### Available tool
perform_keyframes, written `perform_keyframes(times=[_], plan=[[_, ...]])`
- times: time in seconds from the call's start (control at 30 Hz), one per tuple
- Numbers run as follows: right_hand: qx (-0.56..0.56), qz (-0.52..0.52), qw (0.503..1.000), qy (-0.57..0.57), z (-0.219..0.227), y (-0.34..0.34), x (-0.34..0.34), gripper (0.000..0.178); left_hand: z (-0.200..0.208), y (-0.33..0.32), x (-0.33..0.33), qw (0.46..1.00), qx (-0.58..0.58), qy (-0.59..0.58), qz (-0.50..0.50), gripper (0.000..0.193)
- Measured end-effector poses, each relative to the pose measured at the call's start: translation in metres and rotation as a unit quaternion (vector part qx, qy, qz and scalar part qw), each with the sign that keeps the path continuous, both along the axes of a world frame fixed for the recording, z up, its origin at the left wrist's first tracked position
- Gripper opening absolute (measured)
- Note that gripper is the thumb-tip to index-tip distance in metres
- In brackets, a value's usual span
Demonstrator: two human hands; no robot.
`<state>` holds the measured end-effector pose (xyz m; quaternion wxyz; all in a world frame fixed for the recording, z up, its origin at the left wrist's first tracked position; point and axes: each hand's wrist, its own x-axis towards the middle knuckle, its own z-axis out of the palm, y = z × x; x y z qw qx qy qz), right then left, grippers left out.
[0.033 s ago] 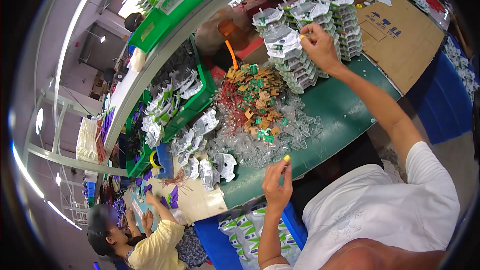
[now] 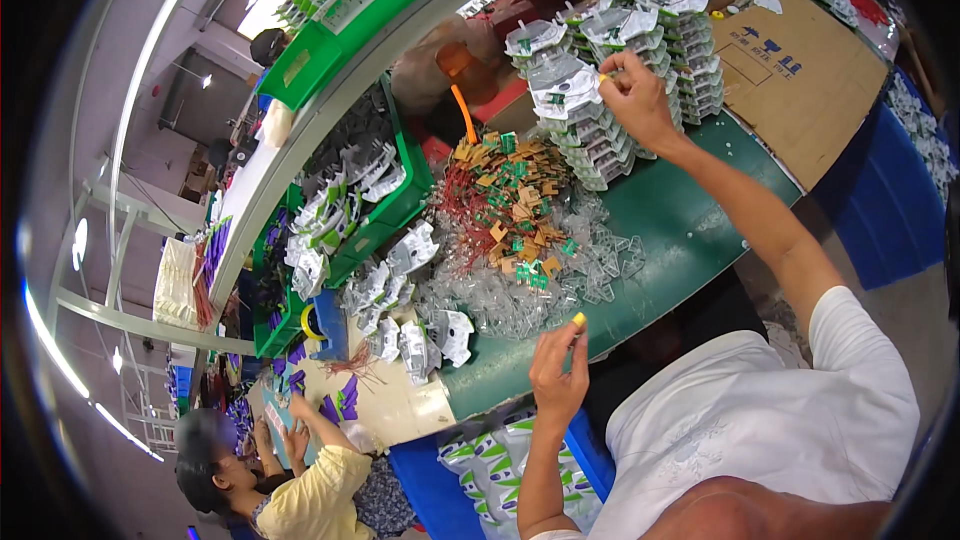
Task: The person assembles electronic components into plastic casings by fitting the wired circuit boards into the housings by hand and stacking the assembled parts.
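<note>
My right hand [image 2: 638,100] reaches to a stack of nested white plastic housings [image 2: 590,145] on the green tabletop. Its thumb and forefinger are pinched at the edge of the top white housing [image 2: 566,85], which carries a small green piece. Yellow covers a fingertip on each hand. My left hand [image 2: 560,370] is raised over the table's front edge, its fingers apart and holding nothing visible. Ahead of it lies a heap of clear plastic parts [image 2: 480,295]. Small green-and-tan circuit boards [image 2: 525,200] with red wires are piled on the heap.
More housing stacks [image 2: 700,50] stand behind, beside a flat cardboard sheet [image 2: 800,90]. Green bins [image 2: 375,225] and loose white shells [image 2: 410,250] are at the left. A blue crate [image 2: 425,480] of white-and-green parts sits below the table. A co-worker in yellow [image 2: 315,490] works at lower left.
My left hand has shifted very slightly to the right. My right hand stays at the top housing, its fingers moved a little left. The co-worker's hands have moved slightly.
</note>
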<state>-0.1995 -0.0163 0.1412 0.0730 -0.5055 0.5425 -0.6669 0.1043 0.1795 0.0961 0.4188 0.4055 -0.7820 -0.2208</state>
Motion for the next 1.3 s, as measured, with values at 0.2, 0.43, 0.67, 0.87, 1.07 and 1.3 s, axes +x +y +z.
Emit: perform_keyframes(times=[0.2,0.43,0.67,0.87,1.07,1.3], plan=[[-0.014,-0.032,0.999,0.003,0.0,-0.003,0.008,0.017,-0.012,0.011,-0.007,0.998,0.017,-0.039,-0.039,0.028],[-0.038,0.192,0.981,0.004,0.065,0.064,0.018,0.016,0.022,0.004,0.01,1.0,-0.011,-0.009,-0.01,0.031],[-0.136,0.656,0.645,0.367,0.216,0.169,0.038,0.021,0.237,-0.009,0.027,0.863,-0.399,0.308,-0.028,0.069],[-0.152,0.662,0.675,0.287,0.206,0.169,0.045,0.019,0.243,-0.03,0.04,0.854,-0.423,0.3,-0.04,0.067],[-0.153,0.669,0.706,0.175,0.194,0.175,0.049,0.022,0.236,-0.04,0.05,0.851,-0.435,0.29,-0.054,0.065],[-0.073,0.675,0.734,0.022,0.163,0.192,0.053,0.037,0.254,-0.058,0.048,0.827,-0.485,0.273,-0.077,0.062]])
